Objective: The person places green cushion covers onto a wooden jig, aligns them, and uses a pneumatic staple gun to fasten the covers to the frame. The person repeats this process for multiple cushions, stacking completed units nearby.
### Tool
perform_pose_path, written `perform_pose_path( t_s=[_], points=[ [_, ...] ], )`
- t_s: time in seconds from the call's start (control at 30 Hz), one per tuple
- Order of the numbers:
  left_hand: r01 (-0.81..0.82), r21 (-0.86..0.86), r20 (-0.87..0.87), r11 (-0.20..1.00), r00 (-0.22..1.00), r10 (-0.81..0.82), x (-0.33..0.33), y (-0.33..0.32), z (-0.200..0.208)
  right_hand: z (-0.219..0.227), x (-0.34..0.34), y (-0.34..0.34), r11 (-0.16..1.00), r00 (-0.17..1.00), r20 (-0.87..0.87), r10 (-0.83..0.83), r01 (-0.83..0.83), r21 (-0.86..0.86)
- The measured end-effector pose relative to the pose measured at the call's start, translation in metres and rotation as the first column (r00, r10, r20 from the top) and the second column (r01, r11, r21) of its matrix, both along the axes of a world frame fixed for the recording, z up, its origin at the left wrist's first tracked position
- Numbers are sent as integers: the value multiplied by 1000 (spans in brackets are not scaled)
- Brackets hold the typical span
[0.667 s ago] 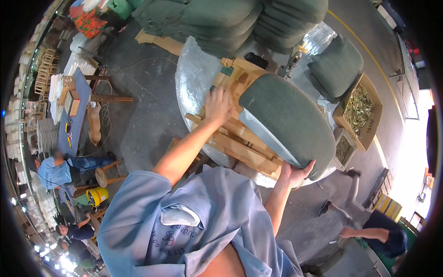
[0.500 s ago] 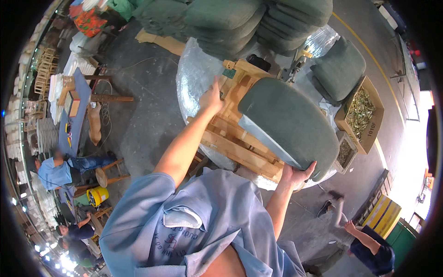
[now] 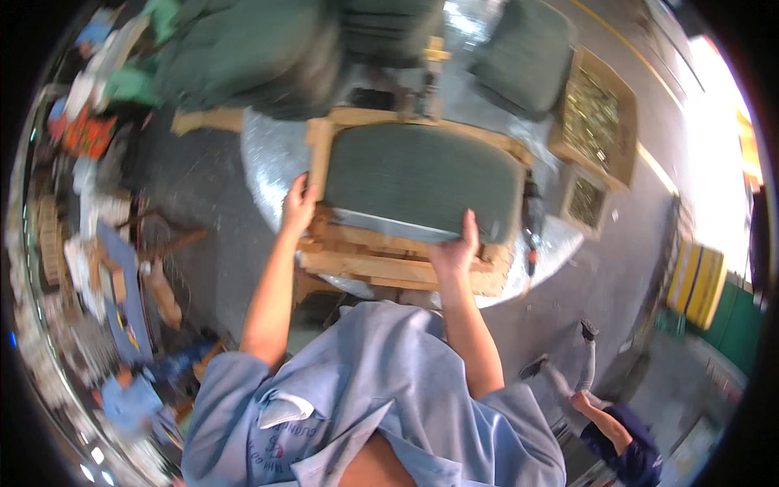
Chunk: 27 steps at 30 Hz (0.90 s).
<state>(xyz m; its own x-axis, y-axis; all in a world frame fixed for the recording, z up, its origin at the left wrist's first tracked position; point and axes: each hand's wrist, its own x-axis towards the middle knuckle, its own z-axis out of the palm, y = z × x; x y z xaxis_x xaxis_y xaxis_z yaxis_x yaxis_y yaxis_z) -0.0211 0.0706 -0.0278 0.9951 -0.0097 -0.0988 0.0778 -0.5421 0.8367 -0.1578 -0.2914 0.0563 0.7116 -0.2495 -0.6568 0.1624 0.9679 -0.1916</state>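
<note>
A dark green padded seat (image 3: 414, 174) with a pale strip along its near edge lies within a light wooden frame (image 3: 365, 264) on a round table wrapped in clear film. My right hand (image 3: 456, 250) grips the seat's near edge toward the right, thumb on top and its other fingers hidden beneath. At the frame's left side, my left hand (image 3: 299, 209) holds the wooden edge, slightly blurred. A tool with a dark body (image 3: 532, 215) lies against the frame's right side. Beyond the frame a yellow-ended metal tool or clamp (image 3: 433, 65) stands.
Stacks of green padded seats (image 3: 251, 57) fill the far left, and another padded seat (image 3: 526, 57) lies at far right. A carton of brass-coloured metal pieces (image 3: 596, 118) and a smaller box (image 3: 584, 201) stand at right. A person (image 3: 621, 438) is at lower right; another (image 3: 134, 402) sits at left.
The padded seat has turned from slanting to nearly level and come down into the wooden frame. My right hand stays on its near edge. The whole view has swung to the right.
</note>
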Motion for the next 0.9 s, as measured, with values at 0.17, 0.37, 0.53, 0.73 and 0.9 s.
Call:
perform_pose_path(
  t_s=[0.17, 0.37, 0.53, 0.73, 0.9],
  points=[
    [-229, 520, 376, 823, 926, 20, -19, -83, 50, 10, -8, -13, 991, 988, 77, 131, -129, -26],
    [487, 404, 450, 775, 631, -631, -40, -314, 159, -44, -20, -26, 923, 922, 43, 384, -383, -43],
    [718, 657, 2, 228, 301, -954, -12, -406, 153, -7, -27, -51, 689, 777, -154, 610, -617, -381],
    [678, 662, 100, 318, 341, -935, -16, -399, 158, -3, -31, -172, -289, 637, -654, 407, -589, -754],
    [681, 632, 82, 369, 415, -906, -31, -400, 154, -41, 48, -171, -707, 774, -452, -443, -611, -355]
  ],
)
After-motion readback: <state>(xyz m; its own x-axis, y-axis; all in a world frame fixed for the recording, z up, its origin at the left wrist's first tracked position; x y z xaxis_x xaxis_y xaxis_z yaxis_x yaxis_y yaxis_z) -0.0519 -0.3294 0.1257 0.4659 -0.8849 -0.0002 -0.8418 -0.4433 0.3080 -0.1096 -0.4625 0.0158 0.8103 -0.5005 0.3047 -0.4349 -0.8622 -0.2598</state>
